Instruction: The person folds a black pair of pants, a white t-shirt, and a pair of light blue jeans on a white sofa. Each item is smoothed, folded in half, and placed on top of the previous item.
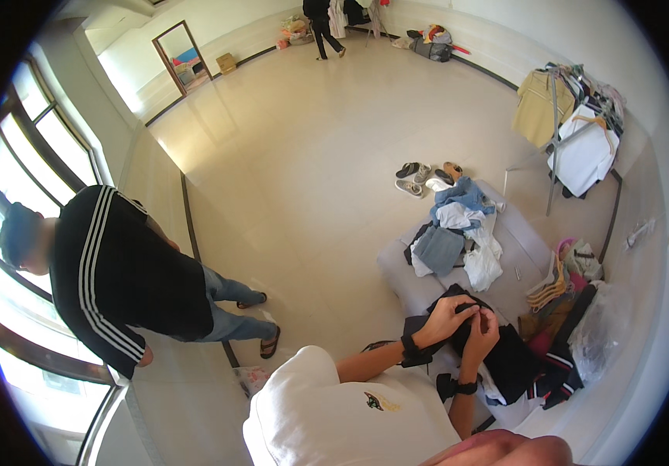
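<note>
My left hand [449,319] and my right hand [481,334] meet in front of me, fingertips close together. Both pinch the edge of a black garment [459,339], whose exact kind I cannot tell. Part of it is hidden behind my hands and wrists. Black bands circle both wrists. More dark clothing [515,355] lies by my right arm. Beyond my hands, a grey upholstered bench [523,233] carries blue denim jeans [465,198], a folded grey-blue denim piece [439,249] and a white plastic bag [483,269].
A person in a black top [136,268] stands at left by the windows; another person [322,26] is at the far wall. Several shoes [410,187] lie past the bench. A clothes rack [554,140], wooden hangers [548,291] and a clear plastic bag [596,335] are at right.
</note>
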`<state>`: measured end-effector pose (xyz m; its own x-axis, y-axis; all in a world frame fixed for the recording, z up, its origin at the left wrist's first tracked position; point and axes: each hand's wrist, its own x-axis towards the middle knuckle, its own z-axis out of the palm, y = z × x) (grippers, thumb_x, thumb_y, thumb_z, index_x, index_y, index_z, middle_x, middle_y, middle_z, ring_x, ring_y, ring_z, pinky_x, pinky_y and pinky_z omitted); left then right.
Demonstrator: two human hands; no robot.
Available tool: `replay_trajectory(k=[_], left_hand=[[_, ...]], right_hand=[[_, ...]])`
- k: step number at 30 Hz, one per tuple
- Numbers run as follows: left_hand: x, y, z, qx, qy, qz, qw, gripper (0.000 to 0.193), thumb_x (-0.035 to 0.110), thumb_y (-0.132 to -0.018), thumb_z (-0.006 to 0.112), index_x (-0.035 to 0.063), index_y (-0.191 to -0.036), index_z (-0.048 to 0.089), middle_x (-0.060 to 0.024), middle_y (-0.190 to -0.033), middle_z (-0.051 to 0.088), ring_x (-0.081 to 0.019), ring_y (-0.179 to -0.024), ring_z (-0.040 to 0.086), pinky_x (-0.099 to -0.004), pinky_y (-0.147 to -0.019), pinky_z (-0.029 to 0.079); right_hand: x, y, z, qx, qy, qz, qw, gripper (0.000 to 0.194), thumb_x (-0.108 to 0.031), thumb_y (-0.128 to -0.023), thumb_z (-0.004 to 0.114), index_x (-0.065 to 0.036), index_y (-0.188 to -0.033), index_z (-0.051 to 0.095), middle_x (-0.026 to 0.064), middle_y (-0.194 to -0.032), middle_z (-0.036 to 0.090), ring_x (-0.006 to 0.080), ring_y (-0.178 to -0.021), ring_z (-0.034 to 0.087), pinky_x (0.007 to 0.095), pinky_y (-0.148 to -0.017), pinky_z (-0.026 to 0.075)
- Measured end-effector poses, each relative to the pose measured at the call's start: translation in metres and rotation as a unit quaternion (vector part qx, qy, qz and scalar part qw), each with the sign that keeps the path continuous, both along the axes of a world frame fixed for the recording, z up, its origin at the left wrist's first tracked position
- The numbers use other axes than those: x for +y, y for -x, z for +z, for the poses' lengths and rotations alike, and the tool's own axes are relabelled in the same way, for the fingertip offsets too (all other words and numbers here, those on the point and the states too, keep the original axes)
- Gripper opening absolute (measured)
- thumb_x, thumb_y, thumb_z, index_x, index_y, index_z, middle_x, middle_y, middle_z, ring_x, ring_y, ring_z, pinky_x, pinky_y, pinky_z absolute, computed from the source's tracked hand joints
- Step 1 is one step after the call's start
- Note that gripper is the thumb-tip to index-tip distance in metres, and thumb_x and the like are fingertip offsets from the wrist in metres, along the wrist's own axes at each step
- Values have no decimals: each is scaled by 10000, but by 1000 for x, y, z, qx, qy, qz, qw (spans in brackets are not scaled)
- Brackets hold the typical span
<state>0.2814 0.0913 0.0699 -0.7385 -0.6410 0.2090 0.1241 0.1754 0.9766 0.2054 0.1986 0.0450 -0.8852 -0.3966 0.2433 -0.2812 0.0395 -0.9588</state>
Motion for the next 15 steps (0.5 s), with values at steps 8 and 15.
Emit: replay_trajectory(k=[8, 15], left_hand=[[-22, -8, 3, -19, 79, 56, 995, 239, 168, -931, 751, -29, -1066, 770, -208, -1010, 758, -344, -907, 728, -394, -839, 572], [-49, -21, -19, -85, 52, 73, 992, 233, 163, -939, 730, -39, -1052, 755, -202, -979, 771, -336, -842, 742, -399, -802, 584]], right_hand=[[-25, 0, -14, 52, -7, 27, 998, 103, -53, -979, 708, 16, -1029, 649, 21, -876, 652, 98, -774, 604, 270, -723, 517], [-46, -10, -15, 201, -64, 55, 976, 112, -40, -947, 719, -1, -1035, 663, 116, -958, 693, 235, -796, 667, 343, -710, 540]])
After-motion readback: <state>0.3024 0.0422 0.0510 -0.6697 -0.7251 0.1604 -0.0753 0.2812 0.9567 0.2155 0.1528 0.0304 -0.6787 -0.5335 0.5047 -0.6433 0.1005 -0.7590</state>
